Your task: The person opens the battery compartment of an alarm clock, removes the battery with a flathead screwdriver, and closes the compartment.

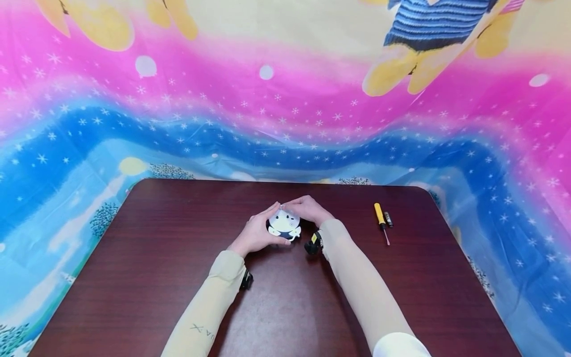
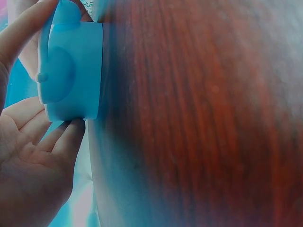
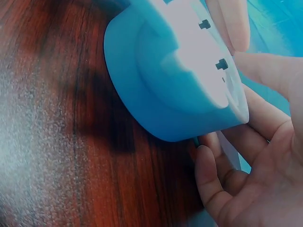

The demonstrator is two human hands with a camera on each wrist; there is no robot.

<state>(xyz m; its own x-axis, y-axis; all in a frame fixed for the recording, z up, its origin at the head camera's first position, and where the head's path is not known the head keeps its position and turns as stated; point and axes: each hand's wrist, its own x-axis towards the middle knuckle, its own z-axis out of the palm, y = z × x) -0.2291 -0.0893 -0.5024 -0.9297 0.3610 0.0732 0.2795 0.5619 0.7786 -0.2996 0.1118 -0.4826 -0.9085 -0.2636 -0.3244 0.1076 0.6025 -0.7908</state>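
Observation:
A white round toy with a cow face [image 1: 284, 221] sits on the table between my two hands. Dark eye marks and rounded white feet show on it, and its side looks blue-tinted in the left wrist view. My left hand [image 1: 257, 233] grips it from the left, thumb at the near edge and fingers reaching to the far edge. From the right, my right hand [image 1: 309, 209] holds its far rim. The right wrist view shows that hand's index fingertip against the rim of the toy [image 3: 165, 90], with other fingers curled beside the base.
On the right of the dark wooden table [image 1: 147, 277] lies a screwdriver [image 1: 379, 215] with a yellow and black handle. A small dark battery [image 1: 388, 219] lies right beside it. A printed cloth [image 1: 267, 124] hangs behind the table and around its sides.

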